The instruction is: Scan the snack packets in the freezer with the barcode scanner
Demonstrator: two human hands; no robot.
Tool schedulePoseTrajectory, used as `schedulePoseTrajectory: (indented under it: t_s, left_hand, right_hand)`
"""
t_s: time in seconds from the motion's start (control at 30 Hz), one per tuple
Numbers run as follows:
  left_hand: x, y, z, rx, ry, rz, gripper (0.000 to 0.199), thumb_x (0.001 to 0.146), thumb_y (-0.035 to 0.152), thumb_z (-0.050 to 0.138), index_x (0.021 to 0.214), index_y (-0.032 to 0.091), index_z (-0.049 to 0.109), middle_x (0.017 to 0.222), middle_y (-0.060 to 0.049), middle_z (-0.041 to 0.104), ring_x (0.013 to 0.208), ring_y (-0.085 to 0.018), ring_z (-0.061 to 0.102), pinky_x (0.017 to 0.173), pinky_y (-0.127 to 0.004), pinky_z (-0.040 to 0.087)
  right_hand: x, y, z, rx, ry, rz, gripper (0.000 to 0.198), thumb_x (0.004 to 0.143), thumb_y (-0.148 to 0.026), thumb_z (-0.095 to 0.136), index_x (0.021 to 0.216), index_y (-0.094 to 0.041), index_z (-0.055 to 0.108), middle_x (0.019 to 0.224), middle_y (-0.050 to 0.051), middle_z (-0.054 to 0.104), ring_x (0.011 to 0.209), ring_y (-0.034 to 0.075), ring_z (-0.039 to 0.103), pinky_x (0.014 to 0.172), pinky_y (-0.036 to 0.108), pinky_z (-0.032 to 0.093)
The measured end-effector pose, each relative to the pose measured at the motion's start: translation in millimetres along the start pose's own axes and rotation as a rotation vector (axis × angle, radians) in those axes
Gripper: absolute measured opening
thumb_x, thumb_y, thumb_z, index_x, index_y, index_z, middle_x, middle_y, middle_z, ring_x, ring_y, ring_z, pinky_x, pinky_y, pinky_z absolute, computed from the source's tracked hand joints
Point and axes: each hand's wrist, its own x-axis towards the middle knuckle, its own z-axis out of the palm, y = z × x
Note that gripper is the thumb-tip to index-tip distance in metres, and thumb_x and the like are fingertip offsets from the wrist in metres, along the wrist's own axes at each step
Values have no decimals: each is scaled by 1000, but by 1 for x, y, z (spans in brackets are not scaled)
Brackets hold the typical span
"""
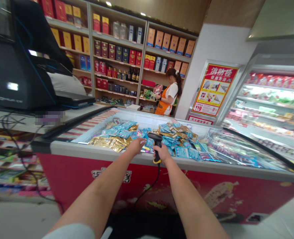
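Note:
My right hand (162, 153) is wrapped round the handle of a black and yellow barcode scanner (157, 143), held upright over the near rim of the chest freezer (82, 148). From the scanner's base a black cable (157, 174) hangs down the front. Just left of it, my left hand (137, 146) is closed, its fingertips pinched near the blue packets. What those fingers hold, if anything, I cannot make out. Blue packets (170, 136) and gold packets (109, 142) lie heaped inside the freezer, beyond both hands.
A checkout machine (25, 63) stands on a counter at left, with tangled cables (10, 124) hanging off it. Behind the freezer, a person in an orange apron (163, 101) stands by shelves of boxes (122, 54). At right is a lit refrigerated display (268, 109).

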Motion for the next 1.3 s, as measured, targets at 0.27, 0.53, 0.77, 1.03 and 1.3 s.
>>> schedulePoseTrajectory:
  t_s: [0.27,0.53,0.77,1.03,1.3]
  left_hand:
    - [-4,-34,-44,388,287,-71,40,86,29,40,119,17,58,124,-12,58,116,-29,48,98,-41,34]
    - [1,-54,-63,384,115,-433,48,82,48,41,114,16,57,114,-19,61,109,-37,52,86,-46,40]
    - [7,-45,-50,280,325,-508,44,76,36,58,113,14,56,113,-18,60,107,-34,54,88,-43,41]
    - [6,-42,-45,46,385,-329,34,87,21,40,117,14,55,116,-14,60,109,-26,54,90,-35,41]
    - [16,-6,-12,-53,248,-322,28,84,31,49,105,18,62,93,-8,69,89,-23,63,72,-29,44]
  right_hand:
    - [-1,-1,0,8,-25,-9,28,62,-31,61,84,-16,55,55,-3,57,38,12,53,37,22,42]
    - [-1,-1,0,-4,-22,5,27,62,-32,62,83,-16,55,56,-3,57,38,12,53,37,22,42]
    - [-4,-5,2,-1,-15,10,27,62,-32,62,82,-16,54,54,-4,56,38,10,52,37,20,42]
    - [-1,-1,0,3,-34,1,27,62,-31,62,83,-16,55,56,-3,58,38,12,53,38,22,43]
    - [2,2,-1,-14,-24,-17,24,64,-30,62,81,-17,54,54,-4,57,38,12,54,37,21,43]
